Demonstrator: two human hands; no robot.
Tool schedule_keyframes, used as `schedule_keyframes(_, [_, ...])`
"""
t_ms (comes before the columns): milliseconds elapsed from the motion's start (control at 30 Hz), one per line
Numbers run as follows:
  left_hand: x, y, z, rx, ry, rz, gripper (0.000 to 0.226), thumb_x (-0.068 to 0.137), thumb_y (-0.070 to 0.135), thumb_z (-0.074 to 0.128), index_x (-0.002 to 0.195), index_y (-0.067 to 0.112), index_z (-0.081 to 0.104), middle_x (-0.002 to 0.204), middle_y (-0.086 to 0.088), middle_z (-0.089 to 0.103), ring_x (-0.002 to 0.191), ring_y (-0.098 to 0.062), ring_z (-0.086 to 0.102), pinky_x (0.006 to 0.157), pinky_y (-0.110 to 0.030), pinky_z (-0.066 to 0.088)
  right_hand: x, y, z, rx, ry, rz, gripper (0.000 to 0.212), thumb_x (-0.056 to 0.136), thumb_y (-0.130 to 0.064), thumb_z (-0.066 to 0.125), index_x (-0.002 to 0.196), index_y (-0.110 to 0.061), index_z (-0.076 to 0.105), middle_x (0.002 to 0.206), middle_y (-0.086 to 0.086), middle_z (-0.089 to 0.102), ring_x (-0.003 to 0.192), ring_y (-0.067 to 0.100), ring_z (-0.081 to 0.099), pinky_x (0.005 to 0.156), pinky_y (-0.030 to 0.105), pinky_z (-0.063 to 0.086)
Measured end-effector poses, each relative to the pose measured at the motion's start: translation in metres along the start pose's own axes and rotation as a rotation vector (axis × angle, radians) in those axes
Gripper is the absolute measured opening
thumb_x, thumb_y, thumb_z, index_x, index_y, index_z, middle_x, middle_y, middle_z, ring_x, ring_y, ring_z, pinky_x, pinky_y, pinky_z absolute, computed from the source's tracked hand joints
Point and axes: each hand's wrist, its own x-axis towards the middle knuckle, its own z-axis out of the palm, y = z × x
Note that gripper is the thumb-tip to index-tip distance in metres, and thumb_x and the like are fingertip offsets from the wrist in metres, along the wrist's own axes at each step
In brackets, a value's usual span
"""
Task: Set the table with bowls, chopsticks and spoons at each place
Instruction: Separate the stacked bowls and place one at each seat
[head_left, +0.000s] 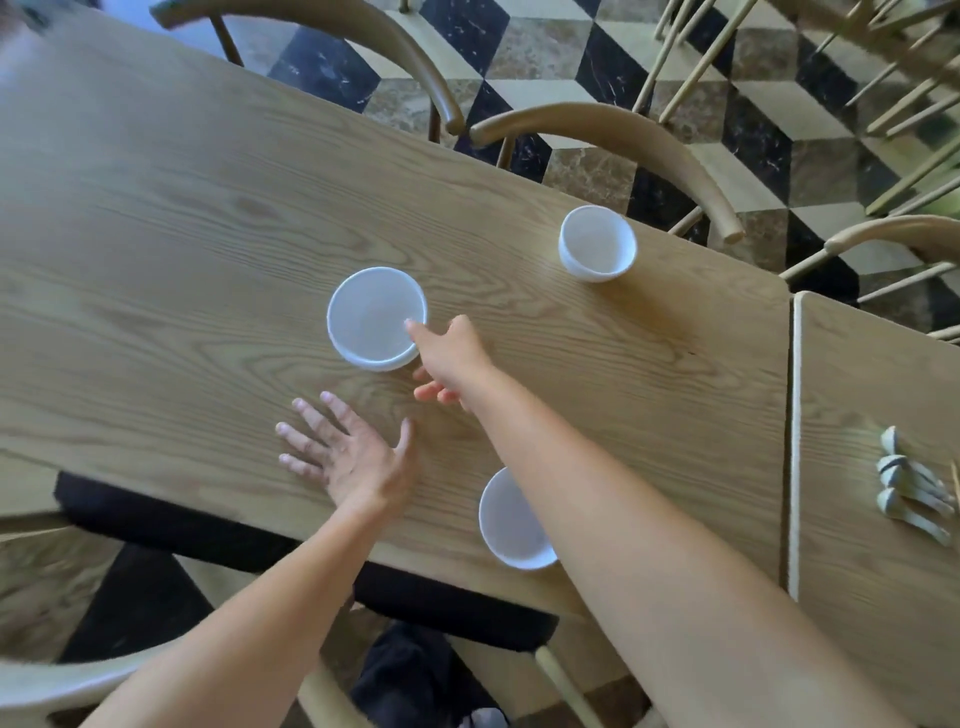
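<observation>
A stack of white bowls stands in the middle of the wooden table. My right hand is at its right rim, thumb over the edge and fingers below, gripping it. My left hand hovers flat and spread over the table just in front of that stack, holding nothing. A single white bowl stands near the far edge. Another white bowl sits at the near edge, partly hidden by my right forearm. Several grey spoons lie on the adjoining table at the right, with chopstick tips at the frame edge.
Wooden chairs with curved backs stand along the far side. A black-cushioned chair is tucked under the near edge. A narrow gap separates the two tables. The floor is checkered tile.
</observation>
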Motion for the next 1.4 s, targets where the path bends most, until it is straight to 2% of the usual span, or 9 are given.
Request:
schedule_keyframes(100, [0.016, -0.045, -0.016, 0.103, 0.053, 0.140, 0.090, 0.087, 0.070, 0.041, 0.157, 0.020, 0.013, 0.162, -0.017, 0.004, 0.149, -0.044, -0.006, 0.118, -0.065, 0.000, 0.008, -0.005, 0.014, -0.072, 0.095, -0.041, 0.027, 0.096, -0.030, 0.052, 0.081, -0.008, 0.055, 0.079, 0.014, 0.074, 0.036, 0.014, 0.054, 0.032, 0.014, 0.032])
schedule_keyframes(233, [0.063, -0.108, -0.049, 0.217, 0.126, 0.118, 0.088, 0.085, 0.080, 0.030, 0.157, 0.036, 0.007, 0.166, -0.015, -0.004, 0.149, -0.046, -0.011, 0.116, -0.067, -0.005, 0.016, -0.010, 0.020, -0.146, 0.158, -0.063, 0.024, 0.095, -0.017, 0.052, 0.073, -0.008, 0.050, 0.080, 0.018, 0.074, 0.034, 0.014, 0.049, 0.032, 0.014, 0.032])
schedule_keyframes(333, [0.083, -0.123, -0.060, 0.249, 0.172, 0.172, 0.080, 0.086, 0.078, 0.029, 0.155, 0.044, 0.011, 0.168, -0.013, -0.002, 0.150, -0.044, -0.011, 0.117, -0.067, -0.005, 0.020, -0.010, 0.025, -0.207, 0.223, -0.095, 0.014, 0.096, -0.016, 0.051, 0.085, -0.009, 0.049, 0.080, 0.018, 0.068, 0.027, 0.015, 0.045, 0.027, 0.012, 0.026])
schedule_keyframes(433, [0.077, -0.124, -0.061, 0.208, 0.182, 0.175, 0.077, 0.085, 0.076, 0.032, 0.154, 0.045, 0.016, 0.168, -0.011, 0.000, 0.151, -0.043, -0.011, 0.117, -0.066, -0.006, 0.007, -0.011, 0.031, -0.161, 0.271, -0.121, 0.004, 0.093, -0.010, 0.046, 0.092, -0.013, 0.044, 0.083, 0.015, 0.059, 0.028, 0.015, 0.045, 0.027, 0.012, 0.025])
schedule_keyframes(567, [0.078, -0.125, -0.064, 0.203, 0.173, 0.211, 0.079, 0.083, 0.078, 0.029, 0.154, 0.046, 0.016, 0.168, -0.010, -0.001, 0.150, -0.043, -0.012, 0.117, -0.066, -0.007, -0.019, 0.001, 0.025, 0.025, 0.309, -0.111, 0.018, 0.083, -0.001, 0.036, 0.079, -0.018, 0.039, 0.073, 0.014, 0.055, 0.031, 0.014, 0.042, 0.033, 0.015, 0.022])
schedule_keyframes(733, [0.074, -0.127, -0.066, 0.185, 0.133, 0.228, 0.081, 0.083, 0.079, 0.026, 0.155, 0.044, 0.016, 0.168, -0.013, -0.001, 0.150, -0.046, -0.012, 0.116, -0.068, -0.007, -0.068, 0.053, 0.021, -0.037, 0.378, -0.015, 0.023, 0.083, 0.002, 0.039, 0.076, -0.020, 0.040, 0.061, 0.013, 0.050, 0.036, 0.017, 0.041, 0.033, 0.014, 0.022])
schedule_keyframes(900, [0.077, -0.129, -0.064, 0.187, 0.126, 0.237, 0.079, 0.084, 0.077, 0.025, 0.154, 0.043, 0.018, 0.167, -0.016, 0.000, 0.149, -0.049, -0.011, 0.114, -0.071, -0.006, -0.102, 0.101, 0.022, -0.101, 0.401, 0.158, 0.016, 0.084, -0.002, 0.038, 0.080, -0.017, 0.041, 0.068, 0.016, 0.059, 0.038, 0.018, 0.043, 0.036, 0.017, 0.024])
schedule_keyframes(1100, [0.080, -0.129, -0.065, 0.165, 0.114, 0.252, 0.077, 0.085, 0.076, 0.024, 0.154, 0.042, 0.016, 0.166, -0.017, -0.001, 0.148, -0.050, -0.012, 0.114, -0.072, -0.005, -0.097, 0.118, 0.039, -0.101, 0.353, 0.227, 0.011, 0.091, -0.007, 0.042, 0.087, -0.017, 0.043, 0.077, 0.014, 0.063, 0.046, 0.017, 0.049, 0.042, 0.021, 0.030])
schedule_keyframes(1400, [0.080, -0.132, -0.080, 0.124, -0.039, 0.323, 0.075, 0.092, 0.065, 0.028, 0.157, 0.038, 0.006, 0.164, -0.019, -0.019, 0.144, -0.053, -0.025, 0.111, -0.073, -0.011, -0.087, 0.088, 0.109, -0.004, 0.433, 0.304, 0.009, 0.092, -0.009, 0.043, 0.087, -0.016, 0.044, 0.075, 0.014, 0.060, 0.035, 0.010, 0.043, 0.037, 0.020, 0.024])
